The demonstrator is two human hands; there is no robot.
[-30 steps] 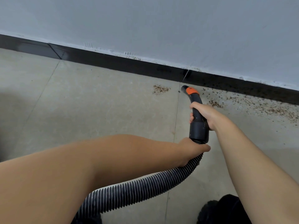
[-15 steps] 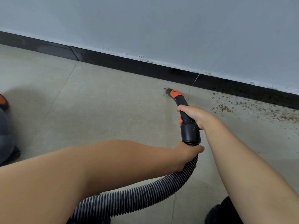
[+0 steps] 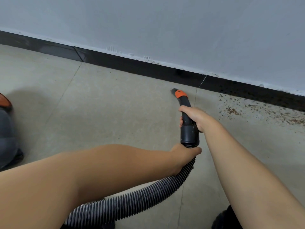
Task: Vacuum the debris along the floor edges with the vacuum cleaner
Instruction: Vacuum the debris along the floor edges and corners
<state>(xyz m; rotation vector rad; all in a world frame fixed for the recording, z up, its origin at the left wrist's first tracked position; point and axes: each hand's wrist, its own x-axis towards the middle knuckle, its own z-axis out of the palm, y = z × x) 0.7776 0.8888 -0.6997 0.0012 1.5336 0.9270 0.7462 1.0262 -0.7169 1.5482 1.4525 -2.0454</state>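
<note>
My right hand [image 3: 194, 117] grips the black vacuum handle [image 3: 189, 131], whose curved tip with an orange collar [image 3: 180, 93] points down at the floor close to the black skirting. My left hand [image 3: 184, 153] holds the ribbed grey hose [image 3: 132, 204] just below the handle's cuff. Brown debris [image 3: 232, 111] lies scattered on the floor along the skirting to the right of the nozzle. The floor right at the nozzle mouth looks bare.
A grey wall [image 3: 165, 27] with a black skirting board [image 3: 140, 66] runs diagonally across the top. The grey and orange vacuum body [image 3: 6, 129] sits at the left edge. A dark shape [image 3: 226, 220] shows at the bottom right.
The nozzle has swept left over the small debris pile near the tile joint, and that pile is gone. The view has shifted left, bringing the vacuum body into sight.
</note>
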